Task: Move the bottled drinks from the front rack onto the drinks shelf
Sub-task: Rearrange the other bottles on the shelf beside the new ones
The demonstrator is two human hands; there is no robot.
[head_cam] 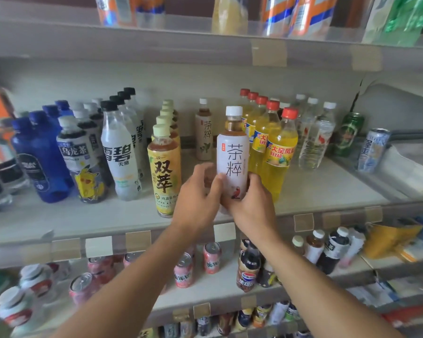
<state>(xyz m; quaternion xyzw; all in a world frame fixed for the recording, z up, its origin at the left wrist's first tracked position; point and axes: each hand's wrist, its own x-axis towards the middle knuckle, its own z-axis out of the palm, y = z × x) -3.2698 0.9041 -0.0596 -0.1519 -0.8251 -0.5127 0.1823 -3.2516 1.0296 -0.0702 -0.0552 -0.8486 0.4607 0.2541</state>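
A white-labelled tea bottle (233,152) with a white cap stands upright at the front of the drinks shelf (327,189). My left hand (198,193) grips its lower left side, and my right hand (252,203) grips its lower right side. The bottle's base is hidden behind my fingers. A second bottle of the same tea (204,132) stands further back on the shelf. The yellow-labelled tea row (164,172) is to the left, and the yellow soda row with red caps (277,152) is to the right.
Blue bottles (42,162), a Pikachu-labelled tea (82,162) and clear soda bottles (121,152) fill the shelf's left. Clear water bottles (313,142) and two cans (374,150) stand at the right. Cans and bottles crowd the lower shelves (213,281). Bags sit on the top shelf.
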